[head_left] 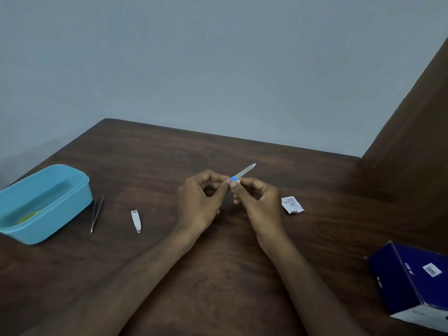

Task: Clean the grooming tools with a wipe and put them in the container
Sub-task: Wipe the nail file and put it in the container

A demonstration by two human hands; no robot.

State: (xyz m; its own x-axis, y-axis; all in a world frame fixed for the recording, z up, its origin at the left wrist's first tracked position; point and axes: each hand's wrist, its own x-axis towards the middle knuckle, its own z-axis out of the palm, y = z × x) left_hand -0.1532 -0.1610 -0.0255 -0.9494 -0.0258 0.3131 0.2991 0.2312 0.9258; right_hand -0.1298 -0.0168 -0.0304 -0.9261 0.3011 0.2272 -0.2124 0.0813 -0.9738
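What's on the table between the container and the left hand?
In the head view, tweezers lie beside the container, then the nail clipper, then bare table up to the left hand.

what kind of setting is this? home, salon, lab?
Probably a plain room at home, hard to be sure: a dark wooden table pushed against a bare grey wall, with a blue plastic container and a navy cardboard box. No salon fittings show.

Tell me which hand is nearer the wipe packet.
Right. The right hand lies just left of the packet; the left hand is farther left, beyond the right hand.
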